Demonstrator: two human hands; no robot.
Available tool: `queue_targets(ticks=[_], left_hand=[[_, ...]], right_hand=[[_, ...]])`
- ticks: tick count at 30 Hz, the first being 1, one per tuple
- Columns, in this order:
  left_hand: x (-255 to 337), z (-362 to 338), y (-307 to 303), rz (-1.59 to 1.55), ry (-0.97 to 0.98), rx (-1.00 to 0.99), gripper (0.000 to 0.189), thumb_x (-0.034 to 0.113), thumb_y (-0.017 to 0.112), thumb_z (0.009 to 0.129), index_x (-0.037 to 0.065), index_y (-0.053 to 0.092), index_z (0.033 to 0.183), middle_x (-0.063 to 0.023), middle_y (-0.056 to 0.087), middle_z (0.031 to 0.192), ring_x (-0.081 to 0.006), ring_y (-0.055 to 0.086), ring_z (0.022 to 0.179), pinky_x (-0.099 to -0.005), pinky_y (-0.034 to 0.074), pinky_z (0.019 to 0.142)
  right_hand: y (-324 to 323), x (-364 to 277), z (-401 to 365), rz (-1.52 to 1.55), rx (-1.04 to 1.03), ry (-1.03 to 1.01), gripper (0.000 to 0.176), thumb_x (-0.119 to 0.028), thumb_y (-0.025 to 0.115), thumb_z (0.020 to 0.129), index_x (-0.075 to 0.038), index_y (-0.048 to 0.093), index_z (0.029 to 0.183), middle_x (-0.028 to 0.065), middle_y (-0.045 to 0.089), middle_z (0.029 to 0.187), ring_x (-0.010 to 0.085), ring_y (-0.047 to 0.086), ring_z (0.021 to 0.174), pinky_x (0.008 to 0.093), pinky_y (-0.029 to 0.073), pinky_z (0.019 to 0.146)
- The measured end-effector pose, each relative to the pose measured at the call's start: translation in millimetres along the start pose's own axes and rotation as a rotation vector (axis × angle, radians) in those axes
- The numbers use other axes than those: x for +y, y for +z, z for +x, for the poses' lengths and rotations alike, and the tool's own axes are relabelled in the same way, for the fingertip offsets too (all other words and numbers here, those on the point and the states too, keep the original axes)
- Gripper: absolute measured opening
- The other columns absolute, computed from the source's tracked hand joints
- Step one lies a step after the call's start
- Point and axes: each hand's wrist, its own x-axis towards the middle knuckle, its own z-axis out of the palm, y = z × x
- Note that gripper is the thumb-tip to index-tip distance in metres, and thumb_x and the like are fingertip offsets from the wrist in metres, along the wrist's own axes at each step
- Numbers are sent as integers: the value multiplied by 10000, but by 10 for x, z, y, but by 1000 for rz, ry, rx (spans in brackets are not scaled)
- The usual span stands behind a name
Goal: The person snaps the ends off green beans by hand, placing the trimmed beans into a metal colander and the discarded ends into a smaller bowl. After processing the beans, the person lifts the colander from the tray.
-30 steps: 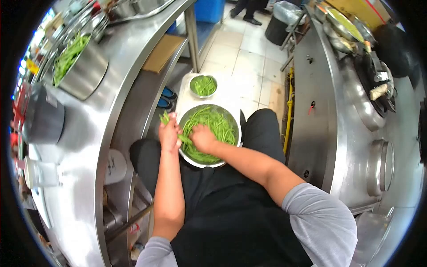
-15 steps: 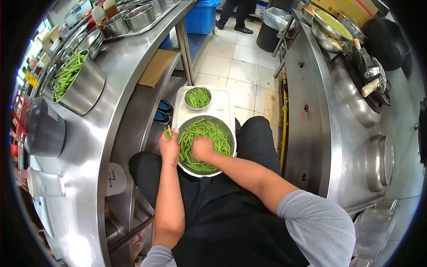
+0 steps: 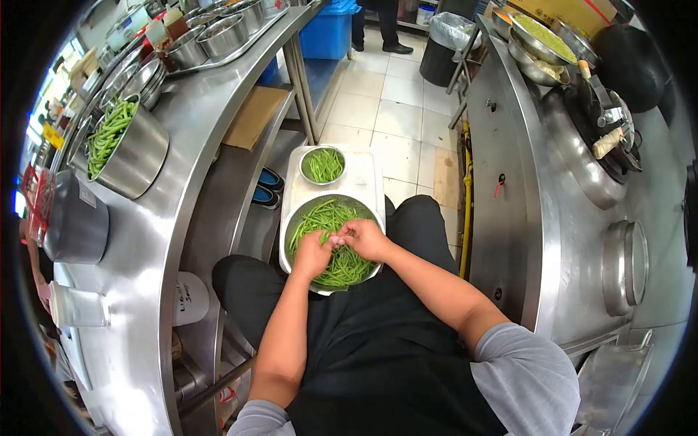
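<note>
A large metal bowl (image 3: 291, 221) of green beans (image 3: 323, 212) rests on a white tray in front of my lap. Over it my two hands meet, fingertips touching. My left hand (image 3: 311, 254) is closed, with a bit of green bean showing at its fingers. My right hand (image 3: 366, 238) pinches at the left fingertips; what lies between its fingers is too small to make out. Just beyond stands a small metal bowl (image 3: 302, 168) with more green beans in it.
The white tray (image 3: 367, 168) carries both bowls. On the steel counter (image 3: 156, 240) to my left, a steel pot (image 3: 139, 160) of green beans leans. A stove side (image 3: 509, 182) borders my right. Far ahead, a person's legs (image 3: 389, 25) stand near a bin (image 3: 438, 62).
My right hand has lifted out of the beans and come up to my left. My left hand has moved right from the bowl's rim to over the beans.
</note>
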Motion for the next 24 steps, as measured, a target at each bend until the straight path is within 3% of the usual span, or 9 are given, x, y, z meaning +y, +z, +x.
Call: queue_targets(ticks=[1,4,9,12,15,17,20,23,24], left_hand=[[-29,34,-9,-162,-33,-15,205,172,717,953,22,752,1089,-158,767,883,-317,738,859,-409,546,812],[13,27,-138,-110,22,-42,185,184,703,967,19,744,1038,-147,762,863,-316,729,825,-408,542,778],[3,26,-50,-49,-10,14,186,181,696,967,4,729,1014,-158,747,836,-335,721,813,-423,538,768],[51,41,-81,43,6,50,179,177,697,963,8,722,1014,-176,737,839,-368,717,829,-446,537,766],[28,64,-103,40,2,20,186,176,696,961,-2,713,1012,-208,734,867,-414,707,858,-483,534,772],[-15,65,-101,196,112,-5,196,182,700,958,-4,712,1017,-238,728,895,-437,700,873,-507,531,781],[-4,106,-171,322,96,46,196,193,688,968,4,714,1016,-263,717,923,-463,688,886,-533,523,792],[-210,154,-354,201,-35,173,219,199,680,974,-10,709,1033,-267,710,894,-444,697,848,-489,540,788],[-249,164,-430,78,1,167,232,194,675,978,-26,705,1045,-243,719,872,-394,711,823,-452,547,787]], right_hand=[[24,52,25,134,16,75,146,-116,799,920,-4,707,935,60,728,841,144,669,765,312,547,727],[-35,28,84,253,42,207,119,-92,785,931,-2,709,949,14,708,839,69,625,752,255,526,716],[-151,43,188,292,40,294,78,-66,789,906,-13,732,913,19,706,799,80,614,733,276,524,693],[-136,104,202,314,10,264,81,-92,790,908,-30,739,919,48,720,809,109,624,717,284,527,702],[-148,80,210,-26,2,270,49,-96,766,894,-56,738,902,87,730,853,213,679,770,348,546,745],[-117,186,228,-312,67,-9,34,-65,721,848,-85,733,872,110,725,918,318,691,902,408,536,820],[-218,87,218,-584,-28,-95,125,-16,676,792,-106,724,864,100,715,981,351,659,1021,475,503,865],[-404,86,221,-679,-114,152,150,-8,665,777,-118,690,875,89,702,1022,351,647,1029,516,482,844],[-354,211,231,-426,-3,169,137,-12,713,781,-89,658,880,105,698,1021,369,647,994,483,508,830]])
